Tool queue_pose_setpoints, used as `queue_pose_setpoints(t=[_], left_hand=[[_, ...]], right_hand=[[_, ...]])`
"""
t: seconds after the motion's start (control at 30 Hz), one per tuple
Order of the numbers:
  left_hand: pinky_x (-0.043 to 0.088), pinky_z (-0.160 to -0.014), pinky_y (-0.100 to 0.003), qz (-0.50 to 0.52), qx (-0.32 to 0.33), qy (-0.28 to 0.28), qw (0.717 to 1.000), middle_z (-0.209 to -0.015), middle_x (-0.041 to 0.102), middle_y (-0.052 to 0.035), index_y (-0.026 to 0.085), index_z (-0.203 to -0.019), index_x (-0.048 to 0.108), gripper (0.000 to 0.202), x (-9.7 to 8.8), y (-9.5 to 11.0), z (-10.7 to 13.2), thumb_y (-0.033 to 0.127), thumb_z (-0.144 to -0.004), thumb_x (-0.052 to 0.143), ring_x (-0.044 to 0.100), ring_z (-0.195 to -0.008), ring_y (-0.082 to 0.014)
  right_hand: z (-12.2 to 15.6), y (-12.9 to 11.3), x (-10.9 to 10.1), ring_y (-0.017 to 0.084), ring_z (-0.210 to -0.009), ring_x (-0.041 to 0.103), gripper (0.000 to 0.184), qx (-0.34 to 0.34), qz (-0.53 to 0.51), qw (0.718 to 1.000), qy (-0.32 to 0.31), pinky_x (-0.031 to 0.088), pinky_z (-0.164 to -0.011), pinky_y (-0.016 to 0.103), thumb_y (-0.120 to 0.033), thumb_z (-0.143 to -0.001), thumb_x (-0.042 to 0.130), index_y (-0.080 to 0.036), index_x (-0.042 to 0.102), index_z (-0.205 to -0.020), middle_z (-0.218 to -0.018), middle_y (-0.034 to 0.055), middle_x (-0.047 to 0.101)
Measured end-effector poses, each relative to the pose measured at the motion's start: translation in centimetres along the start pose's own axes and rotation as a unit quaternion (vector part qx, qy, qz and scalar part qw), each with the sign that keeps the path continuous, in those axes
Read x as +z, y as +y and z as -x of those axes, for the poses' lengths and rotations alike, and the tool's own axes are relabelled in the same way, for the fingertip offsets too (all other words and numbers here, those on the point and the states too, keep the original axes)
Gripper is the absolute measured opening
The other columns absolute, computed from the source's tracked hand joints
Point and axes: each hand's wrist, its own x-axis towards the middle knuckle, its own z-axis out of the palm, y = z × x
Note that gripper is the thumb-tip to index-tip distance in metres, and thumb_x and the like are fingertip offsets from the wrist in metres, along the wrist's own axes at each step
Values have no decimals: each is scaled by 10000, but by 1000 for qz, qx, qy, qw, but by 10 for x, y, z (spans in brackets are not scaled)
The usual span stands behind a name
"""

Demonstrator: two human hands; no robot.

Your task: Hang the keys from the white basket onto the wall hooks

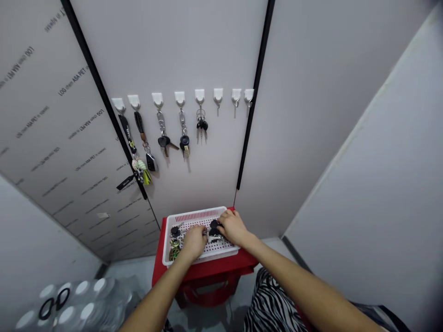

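Observation:
Both my hands reach into a white plastic basket [199, 215]. My right hand [232, 227] is closed on a bunch of black-headed keys [214, 229] at the basket's right side. Just left of it, my left hand [194, 242] pinches a metal part at the left end of the same bunch; the thumb and fingers partly hide it. Another black-headed key [175, 231] lies in the left end of the basket. Below that key is a tangle of green and brass-coloured pieces [174, 249], too small to make out fully.
The basket stands on a red surface [204, 266]. Along the wall runs a row of white hooks [218, 93]; several bear keys, such as a small bunch [201, 124] and a car key [151, 161], and the three rightmost bear nothing. Capped bottles [83, 306] stand at lower left.

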Motion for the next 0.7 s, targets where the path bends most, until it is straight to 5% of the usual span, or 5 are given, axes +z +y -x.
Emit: queue_pose_setpoints(t=[0.17,0.33,0.5,0.7], left_hand=[[344,-680,-255,7,-18,-8,1000,-762,590,-72,157,-794,566,265,0,-1,2,124,-601,389,505,-756,-164],[346,-679,-247,43,-6,2,999,-745,587,-57,162,-768,564,243,1,-3,2,117,-605,388,506,-741,-152],[330,-760,-247,135,14,75,988,-856,558,-48,155,-832,534,249,-3,-2,-2,130,-621,404,474,-829,-135],[348,-773,-270,262,47,130,955,-888,551,-50,152,-878,511,253,-24,12,-14,206,-645,425,475,-846,-132]], right_hand=[[-4,-5,7,212,-832,418,193,14,26,999,-13,244,-723,360,-234,-673,412,-149,585,-665,-761,107,578],[-6,1,2,163,-734,474,225,40,-118,991,41,295,-685,304,-232,-692,371,-164,577,-632,-704,48,594],[-12,6,-11,101,-532,476,247,79,-331,939,55,341,-514,208,-292,-675,381,-135,565,-628,-577,15,567],[-23,3,-29,83,-487,443,233,90,-455,885,45,342,-491,203,-319,-625,439,-118,555,-612,-514,-5,518]])
